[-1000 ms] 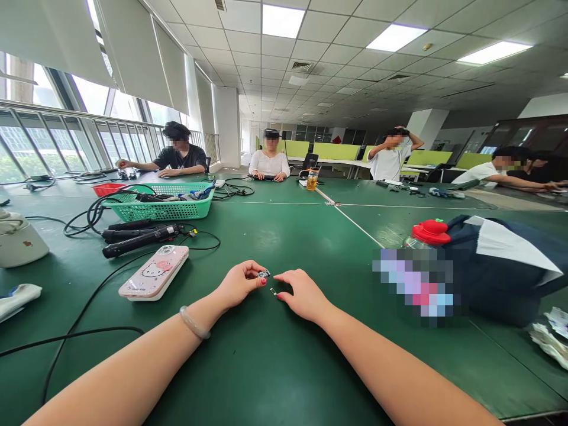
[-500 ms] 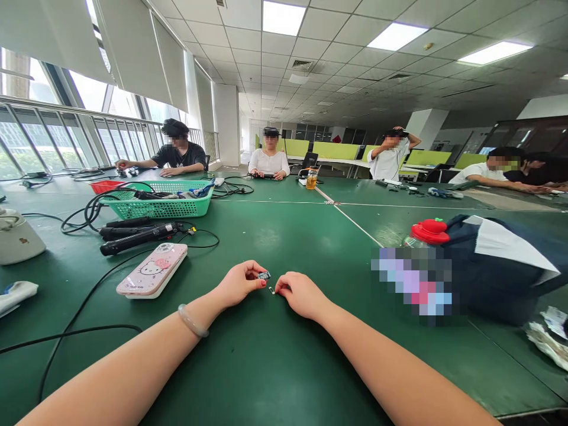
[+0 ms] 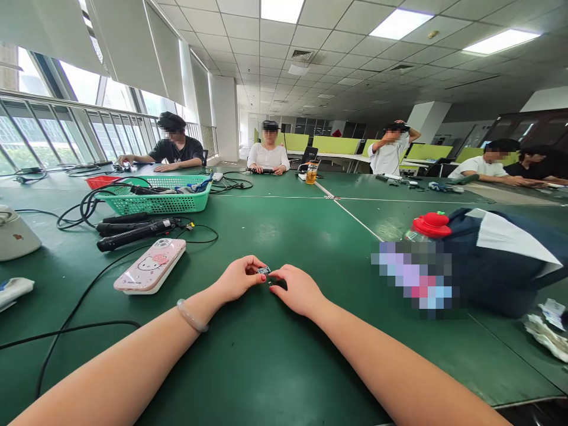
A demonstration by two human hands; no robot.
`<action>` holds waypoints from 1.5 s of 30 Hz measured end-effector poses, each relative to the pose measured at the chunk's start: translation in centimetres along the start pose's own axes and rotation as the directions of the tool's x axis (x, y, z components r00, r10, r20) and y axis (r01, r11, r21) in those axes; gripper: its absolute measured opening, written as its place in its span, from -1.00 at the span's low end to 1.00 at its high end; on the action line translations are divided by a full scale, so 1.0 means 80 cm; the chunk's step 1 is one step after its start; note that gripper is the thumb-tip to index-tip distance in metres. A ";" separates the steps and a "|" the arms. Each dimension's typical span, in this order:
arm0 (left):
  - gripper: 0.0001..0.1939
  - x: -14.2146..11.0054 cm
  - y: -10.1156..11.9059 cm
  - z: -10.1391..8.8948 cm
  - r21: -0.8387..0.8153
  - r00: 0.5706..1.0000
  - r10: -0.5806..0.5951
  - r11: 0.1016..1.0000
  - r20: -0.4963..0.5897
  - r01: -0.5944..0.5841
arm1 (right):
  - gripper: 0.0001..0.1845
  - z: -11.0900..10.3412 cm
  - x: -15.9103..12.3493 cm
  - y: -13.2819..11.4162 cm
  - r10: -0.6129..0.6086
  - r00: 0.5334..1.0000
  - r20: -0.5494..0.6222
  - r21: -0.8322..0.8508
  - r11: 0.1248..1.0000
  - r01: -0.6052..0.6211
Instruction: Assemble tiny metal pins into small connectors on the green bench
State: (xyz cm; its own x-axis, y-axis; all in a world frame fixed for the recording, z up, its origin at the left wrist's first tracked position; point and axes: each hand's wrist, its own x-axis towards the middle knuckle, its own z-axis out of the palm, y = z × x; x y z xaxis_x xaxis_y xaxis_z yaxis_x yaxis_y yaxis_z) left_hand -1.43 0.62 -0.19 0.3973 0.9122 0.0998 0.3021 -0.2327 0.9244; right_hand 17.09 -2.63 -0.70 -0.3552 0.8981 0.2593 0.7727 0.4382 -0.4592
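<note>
My left hand (image 3: 239, 278), a bangle on its wrist, pinches a small dark circuit board (image 3: 263, 270) between thumb and fingertips, just above the green table. Close on its right is my right hand (image 3: 298, 289), thumb and index finger apart, the index fingertip almost at the board. By the right thumb tip shows a tiny light, metallic-looking piece (image 3: 270, 283), mostly hidden; whether the thumb touches it is unclear.
Left of my hands lie a pink phone (image 3: 151, 266), black rod-like handles (image 3: 138, 232) with cables, and a green basket (image 3: 160, 203). A red-lidded bottle (image 3: 431, 225) and dark bag (image 3: 497, 266) stand right. Several people sit across the table.
The right thumb and index finger, close together half a second ago, are now spread and nearer the board. The tiny piece is more hidden. My left hand keeps its hold; the view shifted slightly.
</note>
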 end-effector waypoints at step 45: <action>-0.74 -0.002 0.003 -0.002 0.046 1.000 -0.031 0.998 -0.006 0.031 | -0.83 0.002 0.006 0.004 0.040 0.999 -0.002 0.197 0.980 -0.039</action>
State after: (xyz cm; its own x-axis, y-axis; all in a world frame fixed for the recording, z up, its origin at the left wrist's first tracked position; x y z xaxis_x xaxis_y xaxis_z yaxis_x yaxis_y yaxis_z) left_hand -1.55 0.48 0.06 0.3828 0.9209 0.0736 0.3537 -0.2197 0.9092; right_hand 17.11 -2.01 -0.84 -0.3230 0.9149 0.2420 0.6675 0.4015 -0.6271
